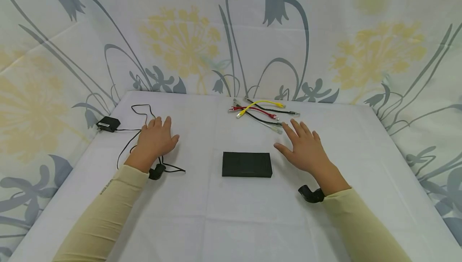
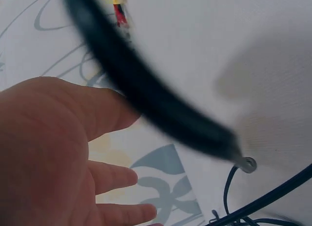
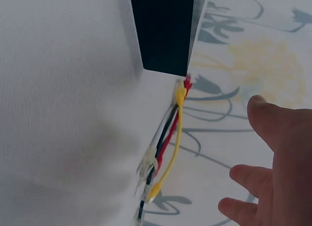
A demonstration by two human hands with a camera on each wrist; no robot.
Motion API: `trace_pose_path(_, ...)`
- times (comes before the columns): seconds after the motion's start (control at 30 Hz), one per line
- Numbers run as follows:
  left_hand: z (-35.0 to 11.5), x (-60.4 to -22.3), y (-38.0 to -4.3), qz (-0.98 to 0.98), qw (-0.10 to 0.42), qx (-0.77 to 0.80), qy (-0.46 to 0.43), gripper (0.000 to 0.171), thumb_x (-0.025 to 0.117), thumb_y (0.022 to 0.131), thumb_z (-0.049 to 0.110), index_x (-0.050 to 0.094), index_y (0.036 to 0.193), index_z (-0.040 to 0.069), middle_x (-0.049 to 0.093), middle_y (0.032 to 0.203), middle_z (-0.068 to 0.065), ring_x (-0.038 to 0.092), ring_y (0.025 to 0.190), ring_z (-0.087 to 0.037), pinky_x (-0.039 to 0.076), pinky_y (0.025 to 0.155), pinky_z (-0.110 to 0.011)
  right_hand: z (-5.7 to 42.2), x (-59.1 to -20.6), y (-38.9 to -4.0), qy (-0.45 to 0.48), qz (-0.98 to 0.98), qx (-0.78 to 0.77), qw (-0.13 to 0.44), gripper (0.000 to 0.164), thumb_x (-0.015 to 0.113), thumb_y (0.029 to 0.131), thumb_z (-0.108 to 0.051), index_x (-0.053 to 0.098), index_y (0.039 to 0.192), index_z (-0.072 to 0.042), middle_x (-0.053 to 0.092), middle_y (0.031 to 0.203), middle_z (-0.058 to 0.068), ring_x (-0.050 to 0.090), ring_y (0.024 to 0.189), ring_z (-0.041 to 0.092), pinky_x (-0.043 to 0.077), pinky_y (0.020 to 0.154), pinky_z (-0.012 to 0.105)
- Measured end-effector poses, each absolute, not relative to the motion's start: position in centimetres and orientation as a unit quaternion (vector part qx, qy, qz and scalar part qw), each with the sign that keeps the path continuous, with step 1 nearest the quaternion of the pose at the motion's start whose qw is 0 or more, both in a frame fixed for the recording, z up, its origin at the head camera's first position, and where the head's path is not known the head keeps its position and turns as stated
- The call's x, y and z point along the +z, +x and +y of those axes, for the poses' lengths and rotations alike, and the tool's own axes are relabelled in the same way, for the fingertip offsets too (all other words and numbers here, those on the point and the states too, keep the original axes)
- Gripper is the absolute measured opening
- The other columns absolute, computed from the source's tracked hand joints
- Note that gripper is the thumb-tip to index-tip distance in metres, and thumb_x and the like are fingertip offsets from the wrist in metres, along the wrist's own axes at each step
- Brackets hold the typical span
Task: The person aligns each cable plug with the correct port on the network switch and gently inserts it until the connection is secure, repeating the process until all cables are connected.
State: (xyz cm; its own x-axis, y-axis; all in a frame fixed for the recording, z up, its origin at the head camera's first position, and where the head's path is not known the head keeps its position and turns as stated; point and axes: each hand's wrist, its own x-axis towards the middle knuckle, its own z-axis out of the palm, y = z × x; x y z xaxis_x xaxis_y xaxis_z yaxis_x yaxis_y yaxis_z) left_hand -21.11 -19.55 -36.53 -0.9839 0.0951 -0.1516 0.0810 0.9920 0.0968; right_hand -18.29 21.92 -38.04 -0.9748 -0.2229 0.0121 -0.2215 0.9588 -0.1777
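My left hand [image 1: 155,137] is over the thin black cord [image 1: 128,130] of a power adapter [image 1: 108,124], fingers spread and holding nothing. Close to the left wrist camera, a blurred black cord [image 2: 146,99] crosses in front of the thumb and ends in a metal-tipped plug [image 2: 247,164]. With fingers apart, my right hand [image 1: 304,149] hovers to the right of a flat black box [image 1: 247,169] with ribbed sides. Just beyond its fingertips lies a loose pile of short network cables: a yellow one [image 1: 267,101], a red one [image 1: 256,109] and black ones [image 1: 279,110].
A white cloth covers the table [image 1: 238,214]. Flower-printed curtain [image 1: 202,53] stands along the back and both sides. A small black wrist camera [image 1: 311,194] is strapped at the right wrist, another [image 1: 157,172] at the left, near loops of cord.
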Motion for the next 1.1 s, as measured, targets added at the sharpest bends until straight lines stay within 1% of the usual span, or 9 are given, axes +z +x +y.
trace_pose_path(0.23,-19.7,-36.5,-20.8,0.995,0.088,0.020,0.031,0.069,0.047,0.098,0.033,0.026,0.149,-0.008,0.030,0.148,-0.036,0.027,0.137,-0.052,0.023,0.111,-0.064,20.8,-38.5,-18.1,-0.120,0.989,-0.084,0.013,0.074,0.049,0.096,-0.054,0.026,0.155,-0.016,0.020,0.161,0.017,0.017,0.146,0.043,0.017,0.110,0.069)
trace_pose_path(0.47,-19.9,-36.7,-20.8,0.996,0.089,0.004,0.026,0.062,0.048,0.097,0.034,0.038,0.143,-0.007,0.040,0.141,-0.035,0.033,0.132,-0.052,0.029,0.106,-0.065,19.9,-38.9,-17.9,-0.128,0.987,-0.091,0.020,0.073,0.050,0.095,-0.054,0.027,0.154,-0.018,0.020,0.161,0.016,0.017,0.147,0.042,0.018,0.111,0.068)
trace_pose_path(0.7,-20.1,-36.7,-20.7,0.995,0.092,0.001,0.030,0.053,0.047,0.097,0.031,0.050,0.132,-0.007,0.048,0.133,-0.033,0.039,0.127,-0.051,0.030,0.105,-0.065,19.0,-39.8,-17.7,-0.146,0.985,-0.091,0.029,0.074,0.049,0.095,-0.057,0.028,0.154,-0.019,0.022,0.160,0.015,0.021,0.146,0.041,0.021,0.111,0.067)
trace_pose_path(0.9,-20.2,-36.9,-20.8,0.994,0.099,-0.006,0.036,0.046,0.047,0.095,0.026,0.056,0.126,-0.006,0.054,0.128,-0.031,0.045,0.122,-0.050,0.031,0.103,-0.065,18.2,-40.1,-17.1,-0.167,0.980,-0.101,0.039,0.073,0.050,0.094,-0.057,0.031,0.153,-0.019,0.026,0.159,0.015,0.026,0.145,0.041,0.025,0.111,0.064)
trace_pose_path(1.1,-20.4,-37.3,-21.0,0.993,0.108,-0.017,0.039,0.040,0.047,0.095,0.025,0.064,0.114,-0.005,0.059,0.121,-0.028,0.049,0.118,-0.049,0.031,0.102,-0.067,17.4,-40.5,-16.7,-0.195,0.972,-0.118,0.054,0.071,0.050,0.095,-0.056,0.033,0.152,-0.017,0.030,0.157,0.015,0.029,0.144,0.040,0.027,0.111,0.062)
